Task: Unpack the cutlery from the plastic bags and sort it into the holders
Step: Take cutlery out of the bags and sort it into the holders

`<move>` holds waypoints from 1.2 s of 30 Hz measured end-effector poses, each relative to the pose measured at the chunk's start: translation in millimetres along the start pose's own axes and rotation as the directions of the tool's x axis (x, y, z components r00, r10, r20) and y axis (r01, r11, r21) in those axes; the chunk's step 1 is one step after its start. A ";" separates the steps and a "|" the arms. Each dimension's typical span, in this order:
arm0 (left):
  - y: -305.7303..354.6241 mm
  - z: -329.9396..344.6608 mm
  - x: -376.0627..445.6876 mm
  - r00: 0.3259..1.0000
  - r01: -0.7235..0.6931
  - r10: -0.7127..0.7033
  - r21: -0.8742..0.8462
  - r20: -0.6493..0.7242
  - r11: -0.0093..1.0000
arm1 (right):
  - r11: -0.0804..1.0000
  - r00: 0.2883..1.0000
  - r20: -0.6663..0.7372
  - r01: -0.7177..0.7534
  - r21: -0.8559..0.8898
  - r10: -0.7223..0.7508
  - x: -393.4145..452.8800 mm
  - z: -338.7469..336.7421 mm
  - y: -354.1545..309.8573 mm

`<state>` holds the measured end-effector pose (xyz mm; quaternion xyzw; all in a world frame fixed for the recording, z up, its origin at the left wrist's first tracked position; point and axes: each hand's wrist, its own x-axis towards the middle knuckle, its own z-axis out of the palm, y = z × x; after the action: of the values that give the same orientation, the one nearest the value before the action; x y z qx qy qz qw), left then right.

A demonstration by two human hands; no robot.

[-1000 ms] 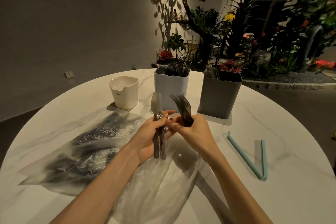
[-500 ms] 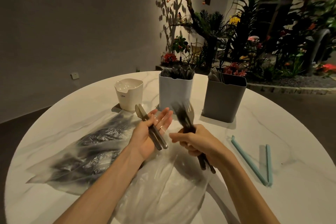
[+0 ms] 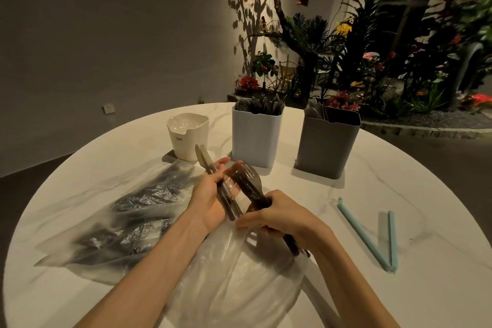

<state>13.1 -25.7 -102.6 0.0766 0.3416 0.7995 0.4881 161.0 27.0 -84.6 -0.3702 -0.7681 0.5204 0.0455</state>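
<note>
My left hand (image 3: 210, 194) holds two dark knives (image 3: 206, 161) across its palm, blades pointing up and away. My right hand (image 3: 277, 218) grips a bundle of dark forks (image 3: 250, 184) by the handles, tines up, close beside the knives. Both hands hover over a crumpled clear plastic bag (image 3: 234, 282). A second bag (image 3: 127, 216) with dark cutlery inside lies flat to the left. Three holders stand behind: a small white one (image 3: 187, 138), a light blue one (image 3: 255, 141) full of dark cutlery, and a grey one (image 3: 326, 146) with some pieces at its left.
Two teal bag clips (image 3: 372, 239) lie in a V on the white marble table (image 3: 399, 168) at the right. Plants and a flower bed stand beyond the table's far edge.
The right hand has brought the forks back left, close to the knives. The left hand has tilted the knives more upright and closed its fingers toward the forks.
</note>
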 end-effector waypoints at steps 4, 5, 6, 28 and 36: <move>14.2 0.3 1.7 0.993 -0.116 0.116 -0.039 0.008 0.993 | 0.990 1.000 -0.025 -0.005 0.141 0.008 0.9 -7.1 1.4; 18.5 0.2 2.0 0.987 -0.161 0.161 0.009 0.019 0.987 | 0.986 1.000 -0.020 -0.007 0.167 0.010 0.8 -8.3 1.6; 22.1 1.0 1.3 0.978 -0.209 0.207 0.087 0.034 0.974 | 0.984 1.000 -0.020 -0.007 0.181 0.011 0.2 -9.1 1.6; 19.5 -5.7 -9.3 0.994 -0.016 -0.052 0.620 0.092 0.784 | 0.914 0.969 -0.141 0.241 0.327 -0.205 -0.1 -14.3 4.1; 11.1 -2.4 -12.3 0.968 0.002 -0.160 0.633 0.193 0.774 | 0.969 0.990 -0.041 0.143 0.202 -0.137 3.1 -10.8 6.0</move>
<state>10.3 -40.3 -94.9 0.3144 0.5309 0.6029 0.5058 166.9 38.3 -85.7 -0.3152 -0.7341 0.5872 0.1302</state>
